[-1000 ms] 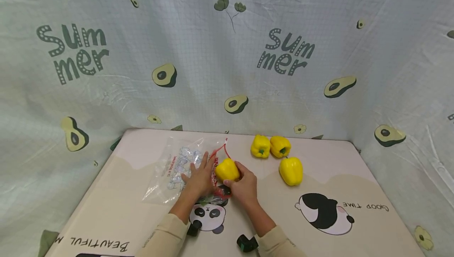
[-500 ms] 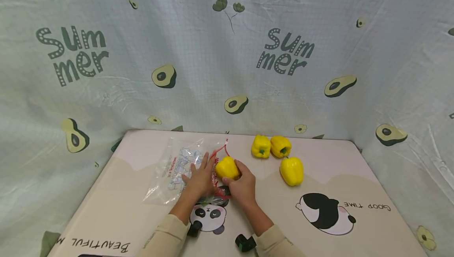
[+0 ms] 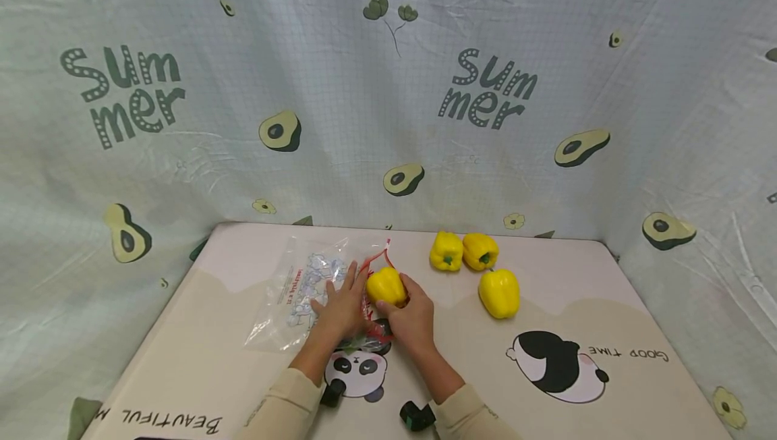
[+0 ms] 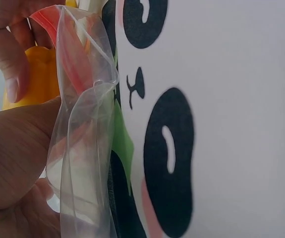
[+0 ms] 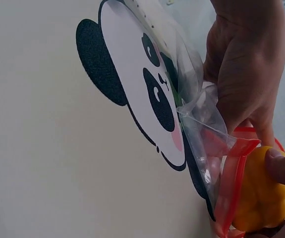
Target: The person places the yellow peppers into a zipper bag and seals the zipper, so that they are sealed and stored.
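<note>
A clear zip bag (image 3: pixel 273 305) with a red-edged mouth and printed pattern lies flat on the table in the head view. My left hand (image 3: pixel 340 305) rests on it with fingers spread, its thumb near the lower red rim. My right hand (image 3: pixel 413 315) grips a yellow bell pepper (image 3: pixel 386 285) between thumb and fingers, right at the bag's mouth. In the right wrist view, the red rim (image 5: pixel 231 191) stands beside the held bell pepper (image 5: pixel 261 193), partly in front of it. The left wrist view shows the clear plastic (image 4: pixel 85 134) bunched beside my left thumb.
Two yellow bell peppers, one at left (image 3: pixel 446 251) and one at right (image 3: pixel 480 252), sit side by side near the table's back edge. Another bell pepper (image 3: pixel 499 293) lies in front of them. A patterned curtain (image 3: pixel 340 89) hangs behind the table (image 3: pixel 461 366).
My right hand has moved slightly left and away from me, carrying the bell pepper further into the bag's mouth. My left hand has stayed on the bag.
</note>
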A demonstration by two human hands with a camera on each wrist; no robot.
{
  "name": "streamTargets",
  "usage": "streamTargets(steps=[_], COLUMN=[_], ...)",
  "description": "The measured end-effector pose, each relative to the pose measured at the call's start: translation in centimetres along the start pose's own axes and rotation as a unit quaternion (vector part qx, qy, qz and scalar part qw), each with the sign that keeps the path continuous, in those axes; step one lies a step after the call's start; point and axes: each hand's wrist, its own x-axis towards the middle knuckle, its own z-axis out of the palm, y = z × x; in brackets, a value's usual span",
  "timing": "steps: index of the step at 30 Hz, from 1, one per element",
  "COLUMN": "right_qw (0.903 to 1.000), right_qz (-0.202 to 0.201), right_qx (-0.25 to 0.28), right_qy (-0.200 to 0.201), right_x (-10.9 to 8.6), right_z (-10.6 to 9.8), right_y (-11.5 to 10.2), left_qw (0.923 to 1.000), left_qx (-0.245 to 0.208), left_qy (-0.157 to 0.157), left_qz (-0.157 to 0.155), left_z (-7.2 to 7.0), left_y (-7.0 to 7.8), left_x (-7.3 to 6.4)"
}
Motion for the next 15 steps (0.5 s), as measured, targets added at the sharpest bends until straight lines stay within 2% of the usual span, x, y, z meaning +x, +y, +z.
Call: streamTargets(steps=[11, 15], right_qw=[0.9988, 0.9985], right_qz=[-0.025, -0.035], right_qx=[-0.043, -0.038], right_qy=[-0.003, -0.019], right_x=[-0.04, 0.05], right_z=[0.23, 0.23], right_y=[0.10, 0.38], left_qw=[1.0000, 1.0000], left_qx=[-0.005, -0.007], left_qy=[0.004, 0.004], left_qz=[-0.002, -0.004], left_z=[-0.04, -0.02], left_y=[0.16, 0.09], left_x=[-0.15, -0.14])
